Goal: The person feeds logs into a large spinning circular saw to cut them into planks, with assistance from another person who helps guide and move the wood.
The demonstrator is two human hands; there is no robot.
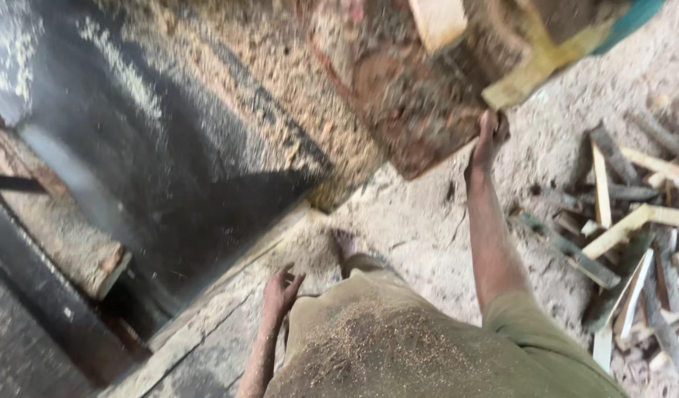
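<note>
A big rough log [413, 96] with reddish bark lies on a dark, sawdust-covered saw table [207, 147] at the top of the view. My right hand [489, 136] reaches up and grips the log's lower end edge. My left hand [280, 291] hangs low by my hip, fingers apart and curled, holding nothing. My olive shirt [398, 346] is dusted with sawdust. The picture is blurred by motion.
A heap of wood offcuts and slats [634, 228] lies on the sawdust floor at the right. A pale plank [435, 22] and a yellowish timber [538, 66] rest on the log. A wooden beam [74, 236] and dark frame stand at the left. My foot [345, 243] is on the floor.
</note>
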